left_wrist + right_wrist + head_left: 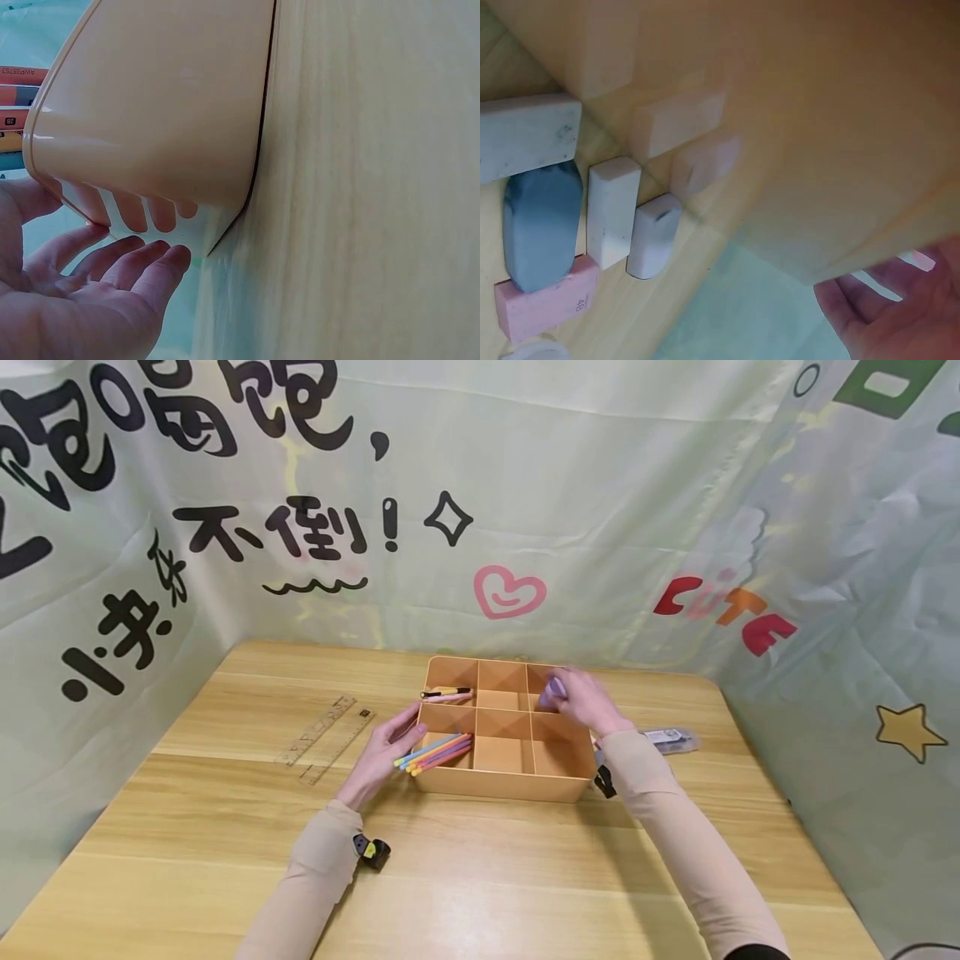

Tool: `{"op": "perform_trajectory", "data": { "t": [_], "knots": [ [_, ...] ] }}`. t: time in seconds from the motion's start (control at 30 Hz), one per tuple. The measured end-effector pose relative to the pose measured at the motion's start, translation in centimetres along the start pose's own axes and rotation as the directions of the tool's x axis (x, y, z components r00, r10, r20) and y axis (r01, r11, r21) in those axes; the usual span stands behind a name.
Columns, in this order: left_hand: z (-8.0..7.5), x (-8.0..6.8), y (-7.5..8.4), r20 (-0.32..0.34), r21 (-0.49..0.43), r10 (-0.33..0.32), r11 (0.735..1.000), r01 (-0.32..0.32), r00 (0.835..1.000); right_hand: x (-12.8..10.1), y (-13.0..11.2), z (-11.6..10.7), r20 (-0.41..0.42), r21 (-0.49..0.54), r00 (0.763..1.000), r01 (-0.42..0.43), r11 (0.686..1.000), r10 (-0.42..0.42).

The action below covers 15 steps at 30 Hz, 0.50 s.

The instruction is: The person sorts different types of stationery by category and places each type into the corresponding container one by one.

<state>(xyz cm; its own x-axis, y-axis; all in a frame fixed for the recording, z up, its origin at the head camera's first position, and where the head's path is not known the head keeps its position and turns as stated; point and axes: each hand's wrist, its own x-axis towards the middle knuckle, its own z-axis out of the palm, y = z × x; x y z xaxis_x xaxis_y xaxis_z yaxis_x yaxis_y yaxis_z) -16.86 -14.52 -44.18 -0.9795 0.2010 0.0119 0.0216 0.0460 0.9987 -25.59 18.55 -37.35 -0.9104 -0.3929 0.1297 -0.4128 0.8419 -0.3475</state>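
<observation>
A peach-orange six-compartment organizer box (pixel 504 783) stands on the table. My left hand (pixel 386 747) holds its left wall, thumb at the rim and fingers against the outer side; the left wrist view shows these fingers mirrored in the glossy wall. Over the back right compartment, my right hand (pixel 588 700) holds a small purple object (pixel 553 688), its kind partly hidden by the fingers. Colourful pen-like sticks (pixel 435 753) lean out of the front left compartment. A few slimmer pens (pixel 448 694) lie in the back left one.
Two clear rulers (pixel 318 729) lie left of the box. A transparent pouch (pixel 671 740) lies to its right. Beside the box, the right wrist view shows several erasers, including a blue eraser (pixel 544 225) and a pink eraser (pixel 547 296). A printed cloth (pixel 600 510) hangs behind.
</observation>
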Motion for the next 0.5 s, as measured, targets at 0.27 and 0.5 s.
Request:
{"op": "perform_trajectory", "data": {
  "t": [0.27, 0.5],
  "knots": [
    [-0.03, -0.05, -0.1, 0.009, -0.008, 0.01, 1.0, -0.01, 1.0, 0.16, -0.28, 0.59, 0.028, -0.103, 1.0, 0.016, 0.995, -0.013],
    [-0.09, -0.01, -0.15, 0.01, -0.013, 0.011, 1.0, -0.011, 1.0, 0.39, -0.65, 0.59, 0.052, -0.14, 0.998, -0.011, 0.99, 0.019]
  ]
}}
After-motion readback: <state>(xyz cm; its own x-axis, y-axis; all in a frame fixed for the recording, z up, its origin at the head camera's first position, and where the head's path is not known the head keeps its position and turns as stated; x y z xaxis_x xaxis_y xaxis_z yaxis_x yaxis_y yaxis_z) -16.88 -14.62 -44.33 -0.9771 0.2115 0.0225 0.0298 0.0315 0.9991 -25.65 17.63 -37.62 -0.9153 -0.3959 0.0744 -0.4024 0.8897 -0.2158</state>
